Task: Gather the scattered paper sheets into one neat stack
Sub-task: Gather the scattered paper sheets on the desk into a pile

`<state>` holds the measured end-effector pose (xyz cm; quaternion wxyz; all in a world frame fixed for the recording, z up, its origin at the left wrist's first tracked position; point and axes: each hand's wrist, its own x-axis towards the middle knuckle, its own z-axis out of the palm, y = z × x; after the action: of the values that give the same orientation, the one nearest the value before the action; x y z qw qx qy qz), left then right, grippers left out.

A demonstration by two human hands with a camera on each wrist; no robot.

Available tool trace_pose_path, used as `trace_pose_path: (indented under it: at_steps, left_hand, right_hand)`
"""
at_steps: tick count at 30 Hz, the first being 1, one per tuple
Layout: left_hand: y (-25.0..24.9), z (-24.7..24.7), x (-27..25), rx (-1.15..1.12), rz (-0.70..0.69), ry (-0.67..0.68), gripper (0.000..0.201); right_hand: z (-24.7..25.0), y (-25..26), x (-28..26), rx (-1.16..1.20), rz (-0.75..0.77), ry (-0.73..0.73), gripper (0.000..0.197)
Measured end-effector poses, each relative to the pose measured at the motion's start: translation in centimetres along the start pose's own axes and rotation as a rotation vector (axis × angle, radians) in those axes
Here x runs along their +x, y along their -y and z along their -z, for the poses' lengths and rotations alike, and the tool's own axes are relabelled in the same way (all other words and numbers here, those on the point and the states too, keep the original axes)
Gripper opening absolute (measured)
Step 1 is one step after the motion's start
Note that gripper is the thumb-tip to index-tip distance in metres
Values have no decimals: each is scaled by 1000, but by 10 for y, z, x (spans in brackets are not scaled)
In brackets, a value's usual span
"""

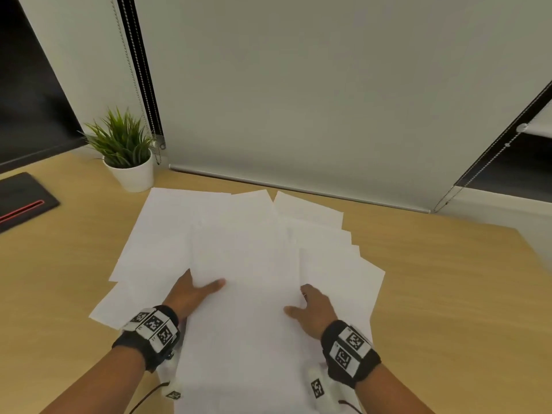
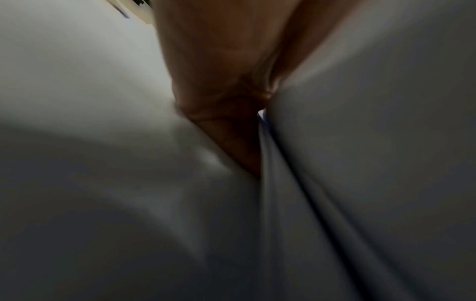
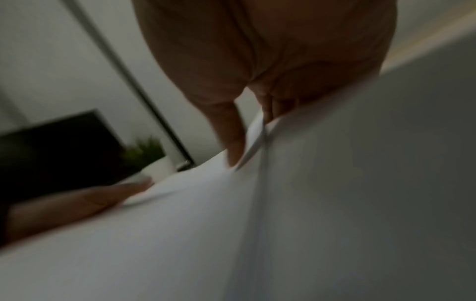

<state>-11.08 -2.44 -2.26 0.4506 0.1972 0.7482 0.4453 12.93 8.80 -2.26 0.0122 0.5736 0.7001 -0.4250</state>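
Note:
Several white paper sheets lie fanned and overlapping on the wooden desk (image 1: 448, 294). A central sheaf of paper (image 1: 245, 264) runs toward me, with loose sheets showing at its left (image 1: 149, 234) and right (image 1: 334, 264). My left hand (image 1: 197, 291) grips the sheaf's left edge, thumb on top and fingers hidden beneath. My right hand (image 1: 301, 300) pinches the right edge, thumb on top and fingertips tucked under. The left wrist view shows the left hand (image 2: 226, 101) wedged between sheets (image 2: 360, 163). In the right wrist view, the right hand's fingers (image 3: 231, 142) slip among paper (image 3: 206, 244).
A potted plant (image 1: 128, 156) in a white pot stands at the back left, just beyond the sheets. A black pad with a red stripe (image 1: 21, 198) lies at the far left. The roller blind's bottom rail (image 1: 298, 189) runs along the desk's rear edge.

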Motion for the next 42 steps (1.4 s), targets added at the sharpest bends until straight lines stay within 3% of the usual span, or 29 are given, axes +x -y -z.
trace_pose_path:
  at_steps: [3,6,8,10,13,16,20,22,25,27,29,36,40,42]
  left_hand:
    - [8,2,7,99,-25,-12,62]
    - [14,4,14,89,-25,-9,64]
    - [16,3,16,85,-40,-7,62]
    - [18,2,18,76,-50,-6,60]
    - [20,3,22,84,-51,0,61]
    - [22,4,24,90,-61,11,66]
    - [22,5,24,91,-80,19,67]
    - [22,5,24,96,-86,21,66]
    - [22,4,25,101,-90,22,67]
    - [22,4,24,105,-97,19,66]
    - [22,3,24,106,-97,15,66]
    - [24,3,22,80,-99,4,67]
    - [26,3,22,80,-104,3,66]
    - [26,3,22,88,-109,3,67]
  right_hand:
    - [26,2,-4,3,-55,-144,79]
    - [75,-27,6,128,-343,-420,97]
    - [99,-72,26,299,-525,-428,111]
    - [108,-94,28,503,-572,-367,111]
    - [110,-69,17,625,-496,-259,67]
    - [99,-46,24,617,-454,-165,56]
    - [88,-19,35,543,-464,-109,25]
    - [84,-10,39,449,-472,-115,38]
    - [71,-6,39,124,-553,-245,64]
    - [59,-3,35,-61,-572,-295,65]
    - [49,2,38,-96,-538,-317,62]
    - [44,23,59,62,-447,-227,27]
    - [57,28,63,381,-400,-235,60]
    - [65,32,64,456,-402,-222,62]
